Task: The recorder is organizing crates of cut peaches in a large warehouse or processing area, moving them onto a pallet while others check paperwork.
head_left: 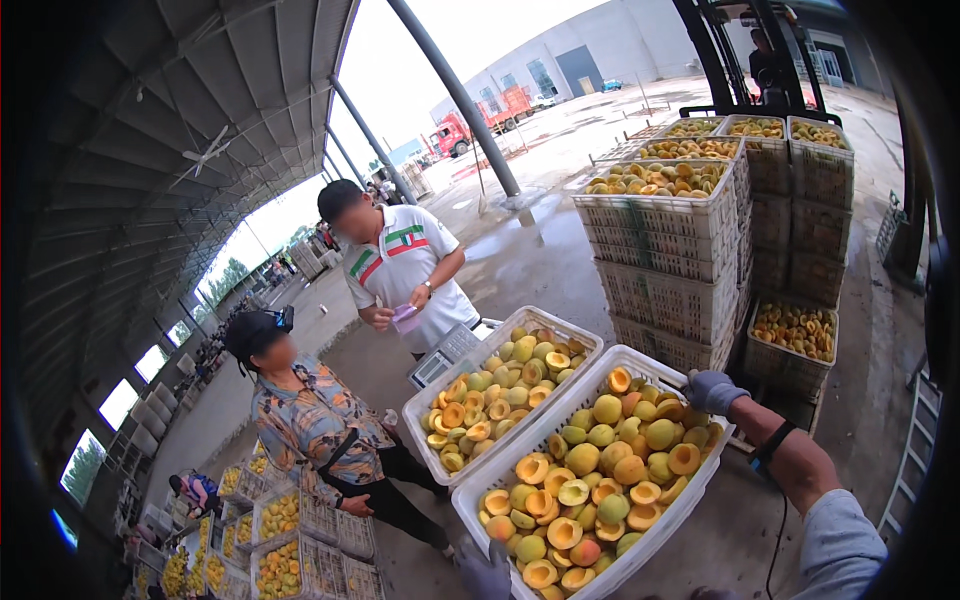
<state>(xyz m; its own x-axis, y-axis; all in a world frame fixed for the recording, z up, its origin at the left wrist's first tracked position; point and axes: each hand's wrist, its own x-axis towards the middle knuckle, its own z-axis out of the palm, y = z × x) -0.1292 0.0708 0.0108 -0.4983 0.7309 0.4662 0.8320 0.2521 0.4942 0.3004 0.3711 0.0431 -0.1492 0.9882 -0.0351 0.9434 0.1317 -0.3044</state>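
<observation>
While the right hand (pixel 712 392) bent its gloved fingers around the right-end rim of the near crate (pixel 668 507), the left hand (pixel 485 573) was at the left end, how far closed I could not tell. One long edge ran just beside a second crate (pixel 570 327); floor (pixel 737 520) showed along the other. The fruit (pixel 590 460), heaped nearly rim-high, looked yellow-green outside, orange where halved, many hollows facing up.

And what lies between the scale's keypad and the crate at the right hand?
In the head view, another white crate, full of halved stone fruit, lies between the keypad and the nearer crate at the right hand.
</observation>
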